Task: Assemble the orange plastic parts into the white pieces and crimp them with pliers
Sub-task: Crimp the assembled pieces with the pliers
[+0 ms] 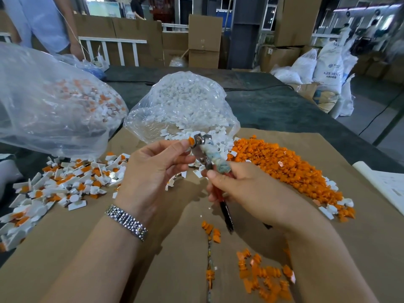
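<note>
Brown cardboard (153, 270) covers the dark table (284, 106) in front of you; behind it stand stacked boxes (204, 40), white sacks (328, 68) and a white railing (111, 49); a person in a light blue shirt (37, 20) stands at the far left.

Your left hand (153, 171) is raised over the cardboard; its thumb and fingertips pinch a small orange part (191, 141), which touches the metal head of the pliers (202, 147); whether a white piece is already on it, you cannot tell, because the fingers hide it. Your left wrist carries a metal watch band (126, 221).

Your right hand (244, 191) is curled round the handles of the pliers; the upper handle is wrapped in worn tape, and a dark handle end comes out below the palm; the head points up and to the left, toward the left fingertips.

Just behind your hands lies a clear bag (183, 106), open toward you, with white pieces (218, 141) spilling out onto the cardboard; to the right of it spreads a big orange heap (284, 167); a few loose orange parts (262, 278) lie near your right forearm. On the left a pile of assembled pieces (61, 182), white with orange, lies beside a second large bag (43, 101) which holds more of the same; some sheets of paper (389, 186) lie at the right edge.
</note>
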The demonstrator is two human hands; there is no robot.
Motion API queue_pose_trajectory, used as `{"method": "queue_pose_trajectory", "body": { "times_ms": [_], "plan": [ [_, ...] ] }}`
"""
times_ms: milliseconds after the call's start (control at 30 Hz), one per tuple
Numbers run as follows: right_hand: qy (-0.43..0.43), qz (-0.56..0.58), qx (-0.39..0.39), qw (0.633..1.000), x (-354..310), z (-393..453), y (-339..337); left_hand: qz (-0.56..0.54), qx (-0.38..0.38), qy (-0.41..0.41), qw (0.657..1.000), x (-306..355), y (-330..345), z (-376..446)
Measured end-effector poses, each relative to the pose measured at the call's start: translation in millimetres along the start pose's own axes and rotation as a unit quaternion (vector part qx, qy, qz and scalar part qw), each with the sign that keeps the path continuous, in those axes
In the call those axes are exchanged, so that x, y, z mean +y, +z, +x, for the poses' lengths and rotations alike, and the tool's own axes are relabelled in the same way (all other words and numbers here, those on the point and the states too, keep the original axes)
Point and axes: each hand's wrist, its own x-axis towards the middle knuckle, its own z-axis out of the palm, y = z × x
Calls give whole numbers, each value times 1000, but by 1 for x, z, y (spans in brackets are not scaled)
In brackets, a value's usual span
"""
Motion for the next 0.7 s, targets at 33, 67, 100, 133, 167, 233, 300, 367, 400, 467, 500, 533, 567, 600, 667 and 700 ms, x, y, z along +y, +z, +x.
{"method": "queue_pose_trajectory", "body": {
  "times_ms": [33,67,100,133,167,233,300,367,400,467,500,533,567,600,667,700],
  "plan": [
    [-10,-18,3,1000,-1,0,1,6,2,1,1000,0,0,0],
    [-19,-34,6,999,-1,0,2,10,4,3,1000,-1,0,0],
    [-25,-45,11,999,-1,0,3,13,7,5,1000,-1,0,0],
    [-30,-55,16,998,0,0,4,15,10,6,1000,-1,1,-1],
    [-34,-67,23,997,1,1,4,17,11,6,1000,-1,1,-1],
    [-43,-94,35,994,2,2,5,21,10,5,1000,-1,1,-1],
    [-49,-108,45,992,2,2,7,29,9,5,1000,-1,1,-1],
    [-54,-110,49,991,1,3,9,38,8,8,999,-1,0,-1],
    [-55,-110,50,991,1,3,9,41,5,8,999,-1,0,-1],
    [-58,-109,55,991,1,4,10,45,4,6,999,-1,0,-1],
    [-57,-109,58,991,1,4,10,50,5,6,999,-2,0,-1],
    [-54,-109,61,991,1,4,10,57,8,5,998,-3,0,-1],
    [-49,-108,64,991,1,5,11,63,10,4,998,-4,-1,-1],
    [-44,-108,68,991,1,6,11,65,11,4,998,-5,-1,-1],
    [-36,-114,72,990,3,8,10,66,8,-1,998,-5,-2,0],
    [-33,-117,71,990,4,9,10,65,4,-6,998,-4,-2,0]
  ]
}}
